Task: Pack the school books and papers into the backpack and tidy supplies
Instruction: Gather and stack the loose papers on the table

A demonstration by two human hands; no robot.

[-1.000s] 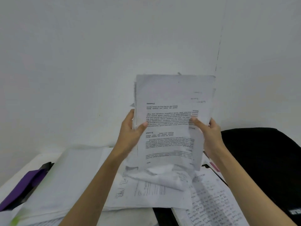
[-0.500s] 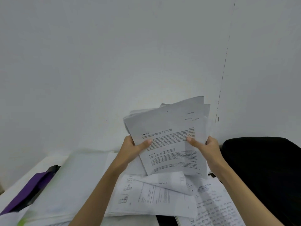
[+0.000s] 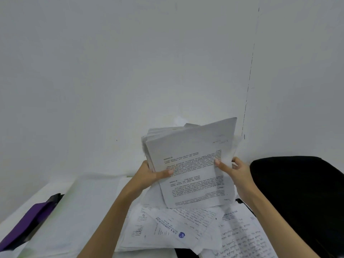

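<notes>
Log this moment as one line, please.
stage: gathering papers | left hand: grips paper stack | right hand: grips stack | backpack: right of stack | loose sheets: below

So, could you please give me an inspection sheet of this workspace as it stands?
Surface: white table, largely covered.
Job's things: paper stack held tilted above loose sheets; black backpack at right.
Clutter: purple folder at left; white pile beside it.
Grippers: left hand and right hand grip the stack's sides.
Cables: nothing seen.
Surroundings: white wall, with a dark broken line at right.
</notes>
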